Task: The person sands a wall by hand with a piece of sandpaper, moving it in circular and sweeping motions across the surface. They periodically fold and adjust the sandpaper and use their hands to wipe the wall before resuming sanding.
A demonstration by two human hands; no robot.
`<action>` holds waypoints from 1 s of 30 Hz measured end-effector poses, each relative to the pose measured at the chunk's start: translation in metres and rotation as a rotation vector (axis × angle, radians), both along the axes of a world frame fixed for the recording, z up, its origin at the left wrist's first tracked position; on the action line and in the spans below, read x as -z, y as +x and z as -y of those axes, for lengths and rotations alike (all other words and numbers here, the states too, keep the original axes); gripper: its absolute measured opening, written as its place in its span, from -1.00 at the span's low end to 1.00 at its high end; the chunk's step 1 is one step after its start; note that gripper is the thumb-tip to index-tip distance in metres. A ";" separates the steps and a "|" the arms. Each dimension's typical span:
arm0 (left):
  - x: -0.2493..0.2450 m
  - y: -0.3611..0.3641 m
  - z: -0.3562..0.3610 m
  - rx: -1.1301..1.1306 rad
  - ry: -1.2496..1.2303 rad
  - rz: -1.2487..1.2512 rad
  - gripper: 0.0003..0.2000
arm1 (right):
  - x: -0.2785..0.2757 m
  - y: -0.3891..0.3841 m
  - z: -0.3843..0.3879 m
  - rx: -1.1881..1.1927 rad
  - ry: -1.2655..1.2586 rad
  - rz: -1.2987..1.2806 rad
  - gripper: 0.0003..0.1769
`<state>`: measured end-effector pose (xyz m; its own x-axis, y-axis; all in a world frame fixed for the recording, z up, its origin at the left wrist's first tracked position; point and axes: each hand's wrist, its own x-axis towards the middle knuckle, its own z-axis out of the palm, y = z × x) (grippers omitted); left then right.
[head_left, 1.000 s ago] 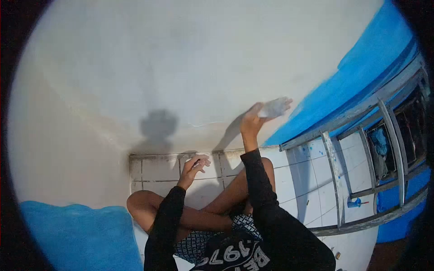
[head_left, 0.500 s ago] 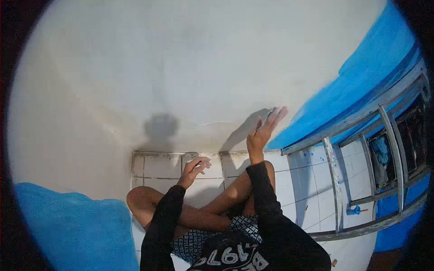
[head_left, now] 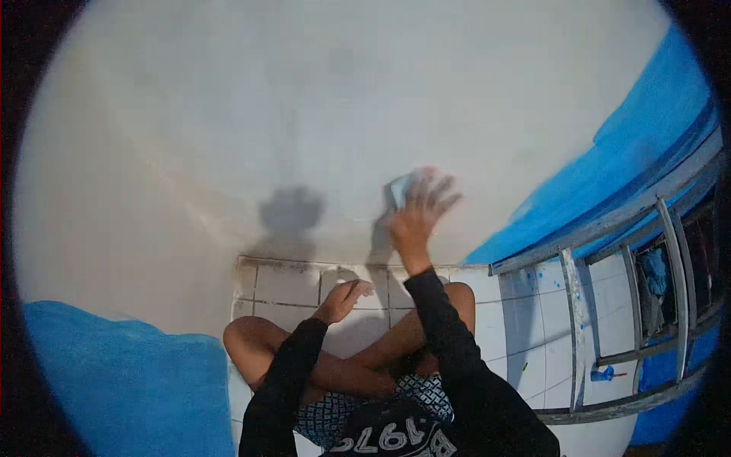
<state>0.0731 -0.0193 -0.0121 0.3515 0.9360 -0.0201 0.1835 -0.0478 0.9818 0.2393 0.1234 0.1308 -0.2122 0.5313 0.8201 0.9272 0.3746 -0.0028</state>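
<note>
My right hand (head_left: 415, 221) presses a flat pale blue-grey piece (head_left: 400, 190), sheet-like, against the white wall (head_left: 343, 114). Its fingers are spread and somewhat smeared by motion, and they cover most of the piece. Lower down, my left hand (head_left: 344, 302) hovers above my crossed legs near the foot of the wall. Nothing shows in it, and its fingers are loosely stretched out.
A wooden ladder (head_left: 575, 327) lies along the right side over white floor tiles (head_left: 289, 286). Behind it is a blue-painted wall area (head_left: 609, 160). Blue paint (head_left: 129, 373) also covers the lower left wall. A small blue item with a red tip (head_left: 603, 374) sits among the rungs.
My right hand has moved left along the wall with the pale piece and turned its back toward me. The view has shifted slightly. My left hand stays near the legs.
</note>
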 end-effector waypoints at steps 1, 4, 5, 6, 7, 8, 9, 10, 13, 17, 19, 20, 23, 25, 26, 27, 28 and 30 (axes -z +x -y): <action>-0.001 -0.002 0.000 -0.008 0.044 -0.079 -0.52 | -0.007 0.009 -0.002 -0.002 0.048 -0.256 -0.07; -0.006 0.000 0.000 -0.133 -0.077 0.096 -0.52 | -0.018 0.027 0.001 -0.006 0.051 -0.507 -0.06; -0.007 0.000 -0.005 -0.168 -0.103 0.050 -0.50 | -0.016 0.017 0.001 -0.017 0.040 -0.495 -0.06; -0.004 -0.002 -0.006 -0.178 -0.108 0.057 -0.50 | -0.024 -0.002 0.003 -0.008 0.050 -0.498 -0.06; 0.000 -0.005 -0.011 -0.223 -0.108 0.157 -0.49 | -0.029 -0.016 0.001 0.000 0.068 -0.505 -0.06; 0.001 -0.008 -0.016 -0.263 -0.105 0.255 -0.47 | -0.030 -0.019 0.001 -0.006 0.073 -0.506 -0.06; 0.001 -0.010 -0.018 -0.309 -0.105 0.286 -0.45 | -0.029 -0.018 0.002 -0.019 0.096 -0.386 -0.09; -0.004 -0.010 -0.018 -0.307 -0.097 0.288 -0.45 | -0.030 -0.015 0.001 -0.031 0.121 -0.265 -0.13; -0.016 -0.011 -0.029 -0.502 -0.016 0.378 -0.44 | -0.044 0.030 -0.011 -0.083 0.174 -0.195 -0.19; -0.038 -0.016 -0.036 -0.658 0.005 0.326 -0.44 | -0.100 0.024 -0.017 -0.254 0.354 -0.512 -0.38; -0.039 -0.017 -0.034 -0.671 0.001 0.353 -0.43 | -0.080 0.000 -0.018 -0.233 0.362 -0.233 -0.37; -0.040 -0.018 -0.035 -0.684 0.000 0.381 -0.42 | -0.073 -0.004 -0.022 -0.208 0.367 0.046 -0.36; -0.036 -0.020 -0.036 -0.669 -0.002 0.421 -0.41 | -0.070 -0.006 -0.012 -0.235 0.324 0.353 -0.34; -0.028 -0.024 -0.034 -0.683 0.013 0.400 -0.42 | -0.100 0.013 -0.023 -0.212 0.320 0.287 -0.32; -0.026 -0.025 -0.033 -0.703 0.019 0.383 -0.43 | -0.119 0.018 -0.029 -0.197 0.309 0.227 -0.31; -0.031 -0.025 -0.029 -0.710 0.018 0.389 -0.43 | -0.142 0.013 -0.028 -0.204 0.309 0.232 -0.31; -0.037 -0.026 -0.028 -0.729 -0.003 0.378 -0.44 | -0.169 0.008 -0.026 -0.205 0.352 0.090 -0.33; -0.031 -0.025 -0.031 -0.741 -0.021 0.367 -0.45 | -0.181 0.003 -0.022 -0.198 0.397 -0.052 -0.35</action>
<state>0.0478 0.0114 0.0191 -0.3686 0.9285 -0.0444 -0.1719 -0.0212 0.9849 0.2427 0.1455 0.3120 -0.2313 0.1259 0.9647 0.8397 0.5266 0.1326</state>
